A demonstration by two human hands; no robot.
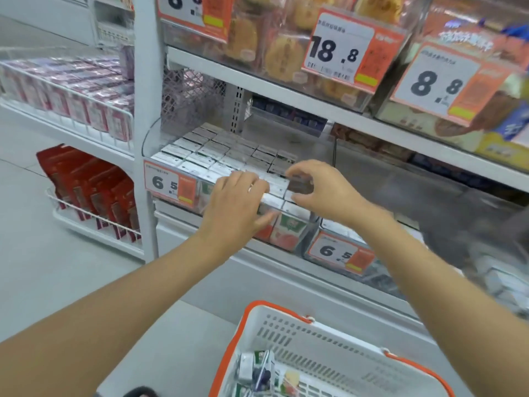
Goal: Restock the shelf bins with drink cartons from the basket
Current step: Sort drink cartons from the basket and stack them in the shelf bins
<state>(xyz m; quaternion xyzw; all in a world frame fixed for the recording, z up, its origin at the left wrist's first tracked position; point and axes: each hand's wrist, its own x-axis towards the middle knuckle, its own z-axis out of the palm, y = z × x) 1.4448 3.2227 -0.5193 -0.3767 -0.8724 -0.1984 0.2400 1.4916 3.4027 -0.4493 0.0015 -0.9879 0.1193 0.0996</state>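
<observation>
Pinching a small dark-topped carton (300, 186) by its upper edges, the right grip (323, 193) held it, fingers nearly closed, over the shelf bin (151, 138). The left grip (234, 202) curled over the front-row cartons (274, 200). Light, stiff but crushable card probably wanted gentle side holds. Spare cartons (257, 368) lay in the basket (249, 325).

Bare left hand (234, 202) and right hand (323, 187), bare forearms (114, 310).
</observation>
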